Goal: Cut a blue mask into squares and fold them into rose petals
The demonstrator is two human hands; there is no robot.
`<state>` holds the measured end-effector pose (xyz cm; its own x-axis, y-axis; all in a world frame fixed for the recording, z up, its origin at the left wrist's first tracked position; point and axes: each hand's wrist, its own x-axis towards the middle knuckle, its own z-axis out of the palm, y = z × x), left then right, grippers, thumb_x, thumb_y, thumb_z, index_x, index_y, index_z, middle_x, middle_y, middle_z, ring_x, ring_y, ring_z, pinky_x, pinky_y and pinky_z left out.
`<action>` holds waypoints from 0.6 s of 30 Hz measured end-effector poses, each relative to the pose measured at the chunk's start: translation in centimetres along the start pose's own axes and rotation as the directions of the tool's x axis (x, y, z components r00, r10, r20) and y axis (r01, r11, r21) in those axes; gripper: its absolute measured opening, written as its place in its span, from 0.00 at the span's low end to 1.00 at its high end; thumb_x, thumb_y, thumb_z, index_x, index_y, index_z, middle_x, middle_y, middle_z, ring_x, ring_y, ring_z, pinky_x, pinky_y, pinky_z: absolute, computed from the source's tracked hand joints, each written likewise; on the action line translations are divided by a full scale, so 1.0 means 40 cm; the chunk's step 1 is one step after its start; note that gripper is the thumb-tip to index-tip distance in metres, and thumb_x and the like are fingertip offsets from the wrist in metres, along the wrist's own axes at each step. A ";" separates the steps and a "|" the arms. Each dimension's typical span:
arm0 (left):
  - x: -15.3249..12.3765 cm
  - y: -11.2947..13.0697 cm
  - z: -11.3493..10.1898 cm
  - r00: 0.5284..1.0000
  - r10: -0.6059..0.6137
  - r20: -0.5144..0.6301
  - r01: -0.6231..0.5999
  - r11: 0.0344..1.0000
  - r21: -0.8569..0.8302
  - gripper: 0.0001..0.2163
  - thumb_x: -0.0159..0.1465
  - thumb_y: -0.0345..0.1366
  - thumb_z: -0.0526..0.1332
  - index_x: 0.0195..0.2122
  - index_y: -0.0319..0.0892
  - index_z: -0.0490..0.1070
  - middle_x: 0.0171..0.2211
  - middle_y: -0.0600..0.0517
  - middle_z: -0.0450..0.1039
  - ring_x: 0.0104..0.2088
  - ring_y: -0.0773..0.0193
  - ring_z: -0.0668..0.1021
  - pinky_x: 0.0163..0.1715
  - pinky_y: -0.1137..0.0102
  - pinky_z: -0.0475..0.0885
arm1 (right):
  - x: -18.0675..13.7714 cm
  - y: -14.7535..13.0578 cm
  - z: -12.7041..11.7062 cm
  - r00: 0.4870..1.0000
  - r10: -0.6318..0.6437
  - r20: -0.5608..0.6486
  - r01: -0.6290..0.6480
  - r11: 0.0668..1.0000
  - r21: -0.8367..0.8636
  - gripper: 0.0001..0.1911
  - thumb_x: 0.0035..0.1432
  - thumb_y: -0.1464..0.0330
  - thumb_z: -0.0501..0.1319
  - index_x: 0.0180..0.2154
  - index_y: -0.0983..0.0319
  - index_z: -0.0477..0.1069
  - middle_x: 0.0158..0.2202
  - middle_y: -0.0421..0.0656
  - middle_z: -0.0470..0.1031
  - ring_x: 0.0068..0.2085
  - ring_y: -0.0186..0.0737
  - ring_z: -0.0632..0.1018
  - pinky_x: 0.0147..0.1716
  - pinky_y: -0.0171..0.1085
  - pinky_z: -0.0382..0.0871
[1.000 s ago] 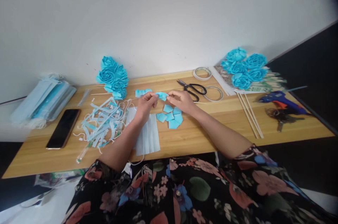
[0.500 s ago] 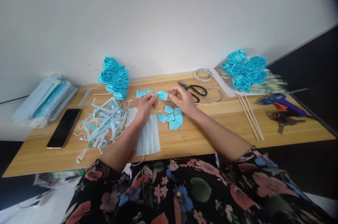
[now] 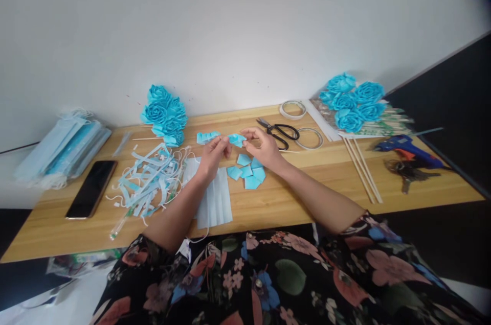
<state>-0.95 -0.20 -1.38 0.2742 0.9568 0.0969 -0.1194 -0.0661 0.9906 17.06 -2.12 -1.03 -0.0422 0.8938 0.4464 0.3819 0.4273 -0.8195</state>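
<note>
Between my hands, above the middle of the table, is a small blue fabric petal (image 3: 237, 140). My left hand (image 3: 215, 155) pinches its left end, and my right hand (image 3: 264, 146) grips its right edge with thumb and fingers. Just below lie several loose blue petals (image 3: 251, 174) in a cluster. A short row of blue petals (image 3: 205, 137) rests behind my left hand. Partly under my left forearm is a pale blue face mask (image 3: 217, 200). Black-handled scissors (image 3: 282, 131) lie behind my right hand.
Blue fabric roses stand at the left (image 3: 164, 115) and right (image 3: 353, 100). Cut mask strips (image 3: 149, 179), a phone (image 3: 92, 189) and stacked masks (image 3: 63, 148) are at left. Tape rolls (image 3: 292, 110), wooden sticks (image 3: 362, 169), a glue gun (image 3: 410, 151) and keys (image 3: 408, 174) are at right.
The petal between my hands is bent a little differently, and my right fingers sit closer over its edge. The view has shifted slightly; the things on the table stay put.
</note>
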 end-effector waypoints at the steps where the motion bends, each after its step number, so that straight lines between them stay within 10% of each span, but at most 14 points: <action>1: 0.000 0.000 0.001 1.000 -0.002 -0.002 0.002 1.000 0.003 0.18 0.61 0.50 0.63 0.25 0.41 0.67 0.20 0.56 0.66 0.22 0.71 0.67 0.26 0.73 0.62 | 0.000 0.001 0.001 1.000 -0.005 0.000 0.005 1.000 -0.002 0.14 0.56 0.69 0.61 0.46 0.60 0.72 0.36 0.42 0.80 0.39 0.40 0.80 0.43 0.39 0.73; 18: -0.004 0.007 0.007 0.988 -0.066 0.141 0.036 0.978 0.205 0.18 0.55 0.50 0.69 0.24 0.40 0.68 0.19 0.57 0.63 0.21 0.72 0.62 0.22 0.74 0.56 | 0.014 -0.007 -0.025 0.986 -0.060 0.157 0.062 0.998 -0.011 0.13 0.58 0.66 0.61 0.46 0.58 0.75 0.39 0.43 0.80 0.43 0.42 0.78 0.48 0.42 0.70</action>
<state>-0.78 -0.46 -1.10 0.4137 0.9094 0.0438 0.0888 -0.0882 0.9921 17.86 -1.89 -0.16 -0.2090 0.8770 0.4326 0.3883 0.4804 -0.7864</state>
